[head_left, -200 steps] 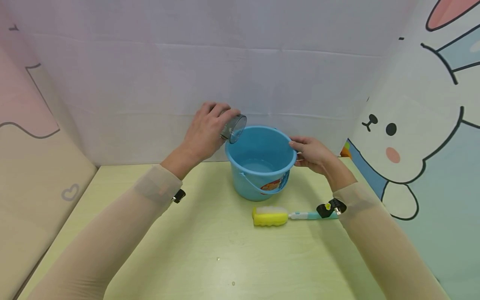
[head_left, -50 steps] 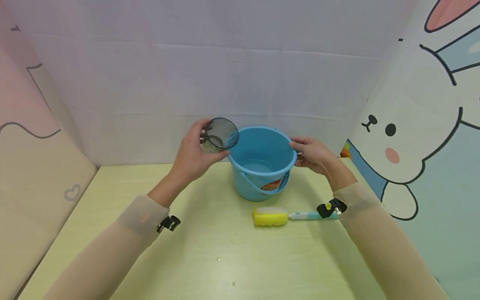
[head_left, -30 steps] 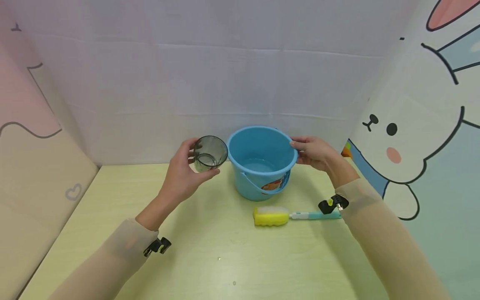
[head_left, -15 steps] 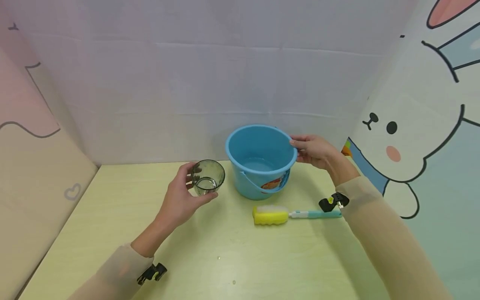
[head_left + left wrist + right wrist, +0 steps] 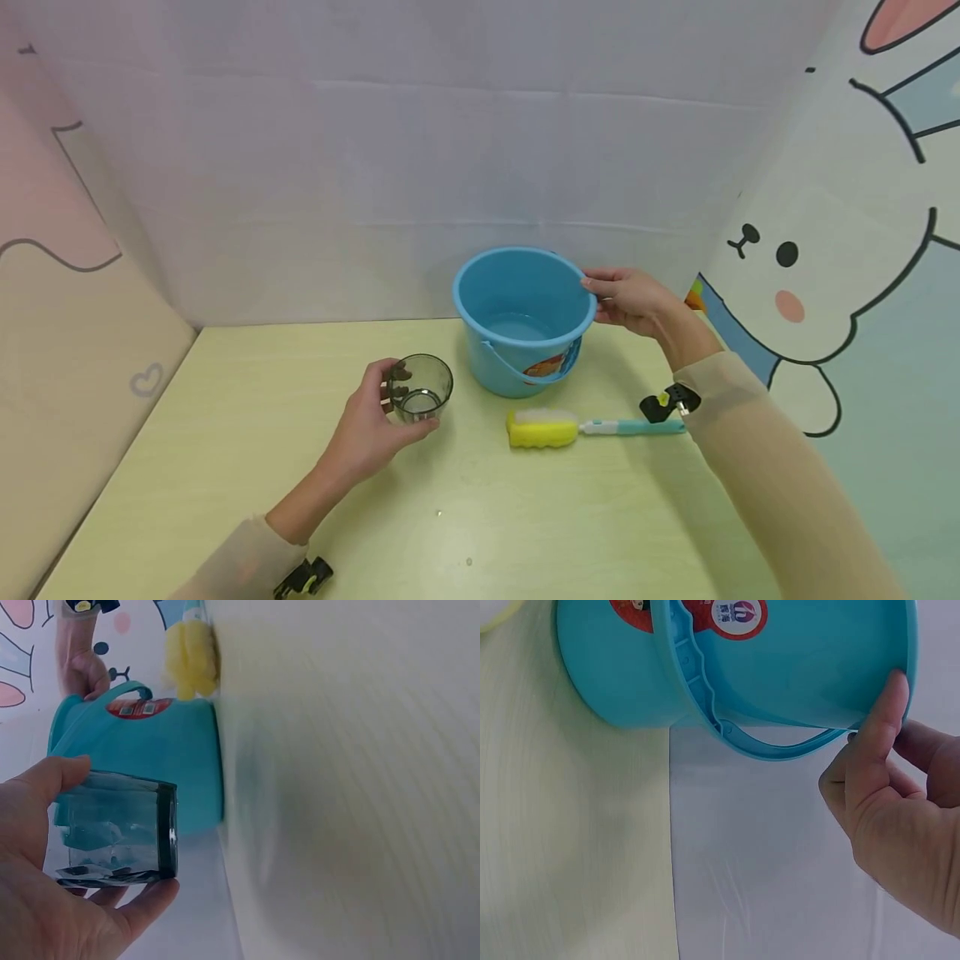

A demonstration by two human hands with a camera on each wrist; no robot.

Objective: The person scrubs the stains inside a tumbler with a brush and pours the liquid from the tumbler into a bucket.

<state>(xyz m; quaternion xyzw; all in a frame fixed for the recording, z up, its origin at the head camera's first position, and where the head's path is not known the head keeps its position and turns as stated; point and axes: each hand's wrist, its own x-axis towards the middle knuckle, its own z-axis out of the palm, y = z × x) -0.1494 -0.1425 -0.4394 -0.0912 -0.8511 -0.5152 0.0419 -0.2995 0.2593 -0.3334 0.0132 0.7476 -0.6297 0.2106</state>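
Note:
My left hand grips a dark, see-through glass cup between thumb and fingers. The cup is upright with its mouth up, and in the left wrist view a small gap shows between its base and the table. To its right a blue plastic bucket stands on the table, its handle hanging at the front over a red label. A little clear liquid seems to lie at the bucket's bottom. My right hand pinches the bucket's right rim, with the thumb on top, as the right wrist view also shows.
A bottle brush with a yellow sponge head and a teal-and-white handle lies in front of the bucket. Small drops dot the pale table. Cloth walls close off the back and both sides.
My left hand has turned the glass cup from tipped over the bucket's rim to upright, then brought it down and toward me, left of the bucket. My right hand stays on the rim.

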